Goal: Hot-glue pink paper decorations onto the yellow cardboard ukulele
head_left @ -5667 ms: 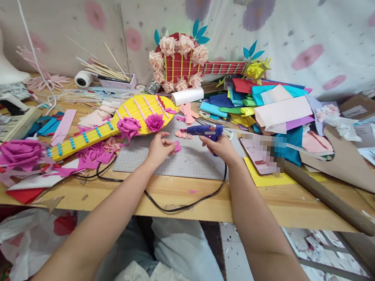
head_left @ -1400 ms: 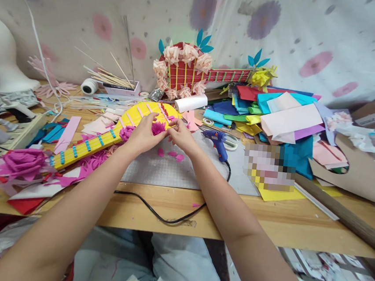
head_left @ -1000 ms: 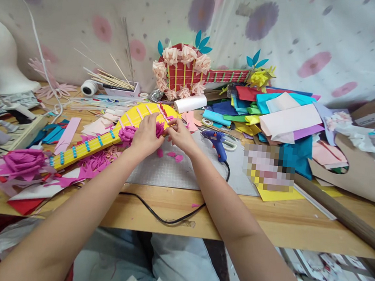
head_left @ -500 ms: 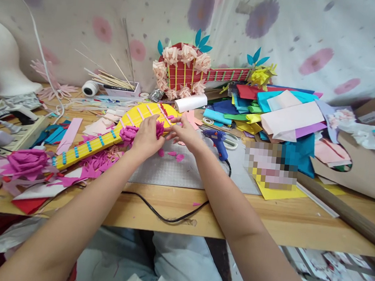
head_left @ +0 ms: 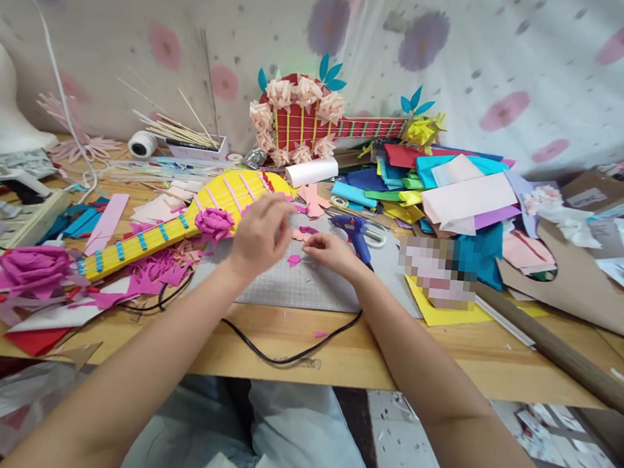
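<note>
A yellow paper guitar (head_left: pixel 221 194) lies slanted on the wooden table (head_left: pixel 389 352), with a magenta paper flower (head_left: pixel 214 221) on its body. My left hand (head_left: pixel 259 238) hovers just right of that flower, fingers loosely spread and slightly blurred, with nothing visible in them. My right hand (head_left: pixel 333 254) rests low on the grey cutting mat (head_left: pixel 307 286). Its fingertips are pinched at a small pink paper petal among loose petals (head_left: pixel 294 259). A blue glue gun (head_left: pixel 353 229) lies just behind my right hand, its black cord trailing over the table edge.
A red paper guitar (head_left: pixel 300 122) leans on the flowered cloth behind. Stacked coloured paper (head_left: pixel 449 185) fills the right back, with a cardboard cutout (head_left: pixel 578 278) and a brown tube (head_left: pixel 555 349) at right. Pink scraps, a large rose (head_left: pixel 33 266) and cables crowd the left.
Both hands have drawn back from the yellow guitar's body toward the cutting mat. My right hand has dropped onto the mat among the loose petals.
</note>
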`<state>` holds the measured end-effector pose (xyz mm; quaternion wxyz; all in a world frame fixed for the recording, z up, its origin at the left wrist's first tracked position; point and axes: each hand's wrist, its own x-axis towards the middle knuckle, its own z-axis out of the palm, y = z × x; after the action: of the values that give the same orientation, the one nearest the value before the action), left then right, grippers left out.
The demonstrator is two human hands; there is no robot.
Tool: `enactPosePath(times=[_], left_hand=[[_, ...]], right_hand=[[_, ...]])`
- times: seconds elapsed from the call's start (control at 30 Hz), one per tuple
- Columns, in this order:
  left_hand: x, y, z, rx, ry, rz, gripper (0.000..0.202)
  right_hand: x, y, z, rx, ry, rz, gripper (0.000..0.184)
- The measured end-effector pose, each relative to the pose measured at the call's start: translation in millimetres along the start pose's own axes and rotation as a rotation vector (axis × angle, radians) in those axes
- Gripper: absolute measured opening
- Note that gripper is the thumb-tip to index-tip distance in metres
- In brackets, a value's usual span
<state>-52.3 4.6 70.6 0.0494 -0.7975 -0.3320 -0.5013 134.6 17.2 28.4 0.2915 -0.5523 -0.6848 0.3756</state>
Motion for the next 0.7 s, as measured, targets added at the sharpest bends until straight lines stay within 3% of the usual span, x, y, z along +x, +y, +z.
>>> enactPosePath(times=[0.13,0.27,0.43,0.7], left_hand=[[-43.9,3.0,34.6,-0.061,-0.261,-0.134,0.019],[-59.6,-9.3,41.1,-0.032,-0.329,-0.372,0.016],[-57.2,-12.4,34.9,-0.015,-0.307,-0.542,0.014],[-60.1,-10.3,34.5,-0.05,-0.255,-0.593,0.005]], right_hand=[[-8.0,14.2,8.4,-0.143,0.062,-0.014,0.015],[-5.3,10.0,20.1,-0.286,0.121,-0.076,0.018],[-3.5,3.0,28.3,-0.364,0.071,-0.162,0.011],[1.5,22.2,26.1,0.048,0.11,-0.085,0.027]])
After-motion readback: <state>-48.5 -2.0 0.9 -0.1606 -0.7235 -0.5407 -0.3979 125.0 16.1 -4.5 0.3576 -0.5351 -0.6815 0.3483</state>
